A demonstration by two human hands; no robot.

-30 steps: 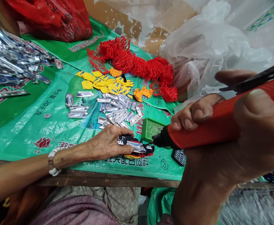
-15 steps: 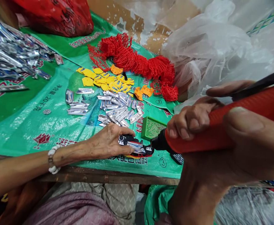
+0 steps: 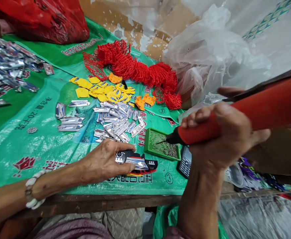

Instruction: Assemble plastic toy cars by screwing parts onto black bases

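My left hand [image 3: 105,158] grips a small black toy part [image 3: 150,164] with a silver sticker-like piece on top and red and yellow edges below, resting on the green sheet [image 3: 85,186]. Closed around a red electric screwdriver [image 3: 207,130] is my right hand [image 3: 225,132]. The tool's thin bit points left over a green tray [image 3: 147,146] of tiny screws [image 3: 170,149], apart from the toy part. Whether the bit touches the screws I cannot tell. Just beyond my left hand lies a pile of silver pieces [image 3: 120,121].
Yellow pieces [image 3: 103,89], orange pieces [image 3: 145,101] and a long row of red lattice parts [image 3: 140,71] lie farther back. More silver pieces [image 3: 8,66] heap at the left. A keypad phone [image 3: 184,162] sits beside the tray, and clear plastic bags [image 3: 215,49] bulge at the back right.
The screwdriver in my right hand has lifted off the toy part and swung over the screw tray. My left hand still holds the toy part. The whole view has shifted somewhat.
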